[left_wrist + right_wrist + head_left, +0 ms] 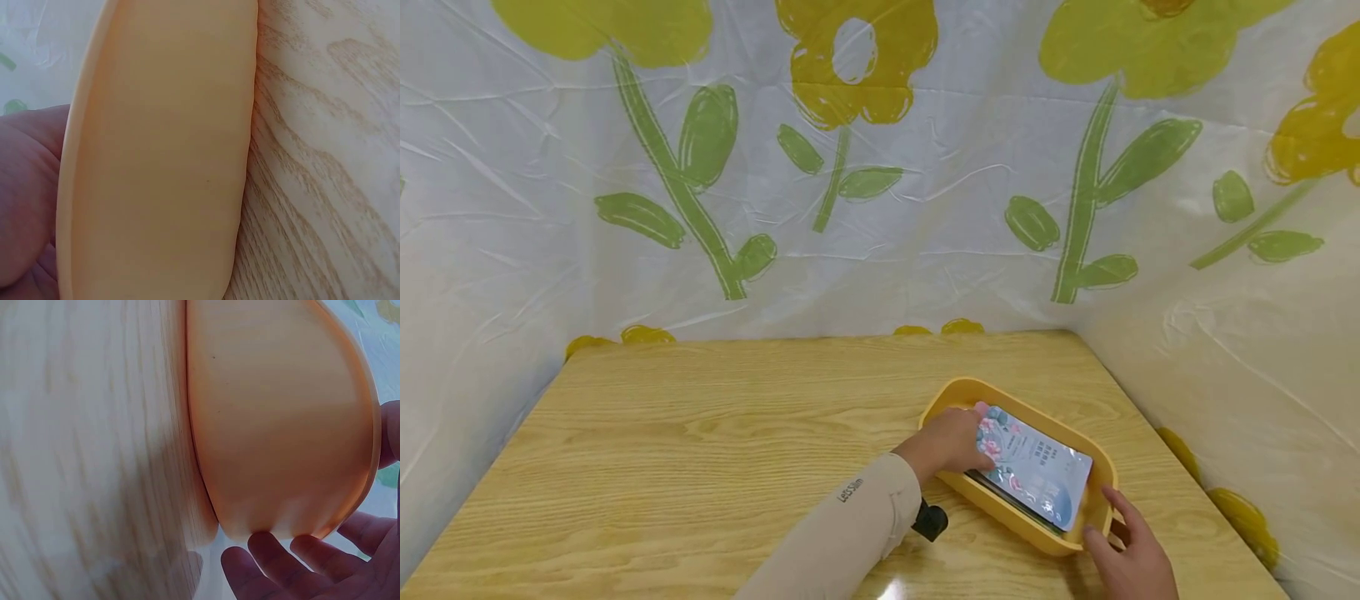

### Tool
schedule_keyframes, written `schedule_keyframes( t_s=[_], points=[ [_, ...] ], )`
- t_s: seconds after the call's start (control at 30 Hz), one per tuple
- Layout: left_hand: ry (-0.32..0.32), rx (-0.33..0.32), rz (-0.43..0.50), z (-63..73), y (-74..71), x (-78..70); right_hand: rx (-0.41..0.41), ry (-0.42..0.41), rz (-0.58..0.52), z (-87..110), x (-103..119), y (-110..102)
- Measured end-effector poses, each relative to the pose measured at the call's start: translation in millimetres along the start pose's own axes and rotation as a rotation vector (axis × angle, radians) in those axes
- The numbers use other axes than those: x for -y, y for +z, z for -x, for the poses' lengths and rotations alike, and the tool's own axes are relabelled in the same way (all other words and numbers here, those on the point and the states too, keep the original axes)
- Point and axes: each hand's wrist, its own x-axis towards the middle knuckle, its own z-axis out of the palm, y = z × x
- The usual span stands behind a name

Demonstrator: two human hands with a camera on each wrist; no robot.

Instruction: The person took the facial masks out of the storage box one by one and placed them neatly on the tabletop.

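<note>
A yellow plastic basket [1000, 512] stands at an angle on the right part of the table. In it lies a flat stack of sachets, the top one a glossy light-blue sachet [1037, 467] with pink flowers. My left hand [951, 440] reaches over the near rim and holds the stack's left end, thumb on the near side; its other fingertips are hidden. In the left wrist view the basket's wall [162, 150] covers much of that hand [28, 194]. My right hand [1135, 554] grips the basket's right end. The right wrist view shows its fingers [278, 562] against the outer wall.
The wood-grain table [700, 433] extends far to the left. A white sheet with printed flowers [910, 275] hangs behind the table and along both sides. A black wrist mount [931, 522] sticks out below the left forearm, close to the basket's near wall.
</note>
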Motion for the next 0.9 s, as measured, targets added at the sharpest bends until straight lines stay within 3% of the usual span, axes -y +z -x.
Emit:
schedule_keyframes(
  t_s=[0.6,0.9],
  points=[
    [0.033,0.009,-0.002,0.4,1.7,0.6,0.04,-0.023,0.008,3.7,5.3,-1.7],
    [0.134,-0.007,-0.001,0.1,1.6,2.9,0.043,-0.016,0.007,0.8,2.5,-1.7]
  ],
)
